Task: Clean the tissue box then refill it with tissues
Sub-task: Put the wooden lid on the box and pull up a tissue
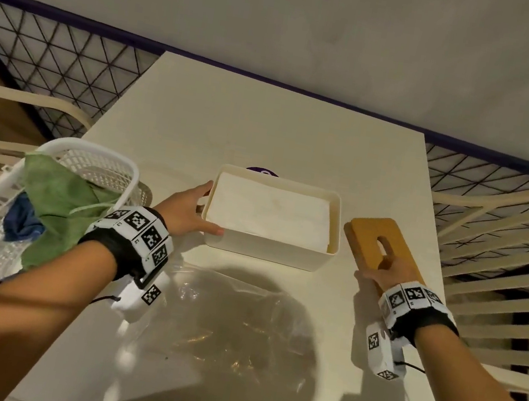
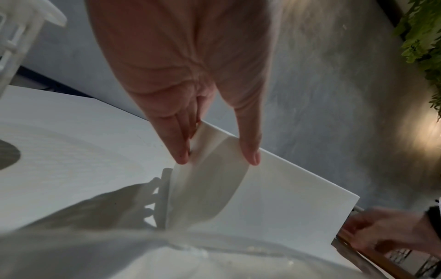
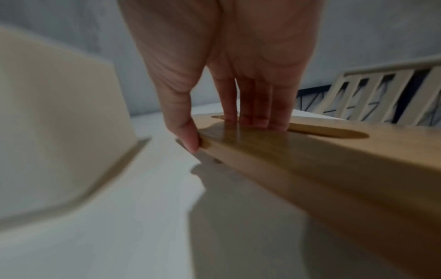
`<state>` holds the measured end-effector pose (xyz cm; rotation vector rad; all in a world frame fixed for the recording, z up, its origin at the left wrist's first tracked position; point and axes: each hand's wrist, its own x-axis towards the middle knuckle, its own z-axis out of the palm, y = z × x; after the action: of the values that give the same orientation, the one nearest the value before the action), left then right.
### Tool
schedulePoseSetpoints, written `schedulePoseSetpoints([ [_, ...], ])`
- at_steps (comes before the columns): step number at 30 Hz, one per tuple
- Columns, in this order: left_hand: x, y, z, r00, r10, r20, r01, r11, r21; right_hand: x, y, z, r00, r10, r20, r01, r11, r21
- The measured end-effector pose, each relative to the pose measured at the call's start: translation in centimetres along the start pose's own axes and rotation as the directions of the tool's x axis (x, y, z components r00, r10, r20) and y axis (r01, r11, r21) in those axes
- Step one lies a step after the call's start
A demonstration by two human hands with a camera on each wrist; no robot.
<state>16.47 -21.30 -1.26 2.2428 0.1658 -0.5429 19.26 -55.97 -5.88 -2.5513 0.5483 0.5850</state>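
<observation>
left hand (image 1: 189, 210): straight fingers brace box (image 1: 267, 247) end, steadying it mid-table
tissues (image 1: 269, 213): already inside
right hand (image 1: 387, 267): pinches wooden lid (image 1: 376, 236) beside box, probably to cap it

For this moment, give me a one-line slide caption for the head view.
Left hand steadies the tissue-filled box while right hand picks up its slotted wooden lid.
</observation>
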Motion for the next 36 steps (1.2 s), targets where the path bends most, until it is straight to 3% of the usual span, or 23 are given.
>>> schedulePoseSetpoints([
  [3, -0.2, 0.2, -0.2, 1.0, 0.0, 0.009, 0.0, 0.999, -0.038, -2.0, -2.6, -2.4, 0.979, -0.159, -0.124, 0.181, 0.965, 0.188],
  [5, -0.3, 0.3, -0.2, 1.0, 0.006, 0.02, -0.005, 0.998, -0.07, -3.8, -5.2, -3.3, 0.941, -0.325, -0.098, 0.338, 0.923, 0.184],
  [9, -0.4, 0.2, -0.2, 1.0, -0.013, 0.023, 0.016, 0.996, -0.093, -6.2, -10.3, -2.4, 0.796, -0.592, 0.124, 0.604, 0.788, -0.116],
  [11, -0.4, 0.2, -0.2, 1.0, -0.018, 0.021, 0.02, 0.995, -0.098, -6.5, -12.3, -1.1, 0.739, -0.64, 0.21, 0.672, 0.682, -0.288],
  [13, -0.5, 0.2, -0.3, 1.0, -0.015, 0.019, 0.017, 0.994, -0.108, -6.6, -13.7, 0.2, 0.72, -0.638, 0.273, 0.693, 0.641, -0.331],
  [20, -0.8, 0.3, -0.2, 1.0, 0.003, 0.017, 0.0, 0.99, -0.142, -6.7, -15.4, 2.3, 0.709, -0.605, 0.362, 0.704, 0.576, -0.416],
  [30, -0.2, -0.2, -0.5, 0.998, 0.052, 0.046, -0.048, 0.995, -0.092, -6.8, -15.6, 3.0, 0.675, -0.62, 0.4, 0.738, 0.551, -0.39],
  [33, 0.1, 0.1, -0.9, 0.997, 0.061, 0.054, -0.063, 0.998, 0.032, -6.0, -14.0, 2.1, 0.702, -0.668, 0.248, 0.711, 0.681, -0.176],
  [36, 0.3, 1.3, -0.5, 0.987, 0.135, -0.083, -0.119, 0.978, 0.173, -4.0, -11.8, 0.4, 0.804, -0.595, 0.019, 0.594, 0.801, -0.067],
])
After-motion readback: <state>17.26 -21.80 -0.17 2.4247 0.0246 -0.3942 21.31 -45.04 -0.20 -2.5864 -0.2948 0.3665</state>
